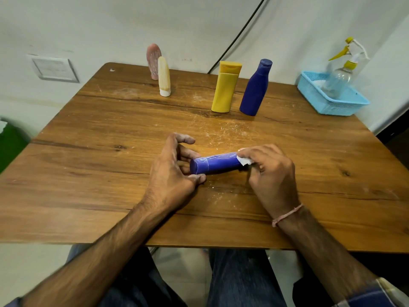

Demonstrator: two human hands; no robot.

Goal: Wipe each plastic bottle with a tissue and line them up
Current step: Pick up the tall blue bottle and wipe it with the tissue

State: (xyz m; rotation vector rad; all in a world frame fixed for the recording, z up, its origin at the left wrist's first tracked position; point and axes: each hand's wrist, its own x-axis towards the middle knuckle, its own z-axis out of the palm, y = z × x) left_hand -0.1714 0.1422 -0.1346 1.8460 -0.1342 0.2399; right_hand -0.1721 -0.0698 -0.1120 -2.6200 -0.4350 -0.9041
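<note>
A blue cylindrical bottle (215, 163) lies sideways just above the wooden table (88, 173) near the front middle. My left hand (174, 171) grips its left end between thumb and fingers. My right hand (272, 171) pinches a small white tissue (244, 160) against the bottle's right end. Further back stand a yellow bottle (225, 87) and a dark blue bottle (255, 88) side by side. At the back left stand a cream tube (164, 76) and a pinkish tube (153, 60), both upright on their caps.
A light blue basket (332, 100) at the table's back right corner holds a clear spray bottle (340, 74) with a yellow nozzle. White dust marks the tabletop. A black cable (239, 34) runs down the wall. A green object (11, 142) sits left of the table.
</note>
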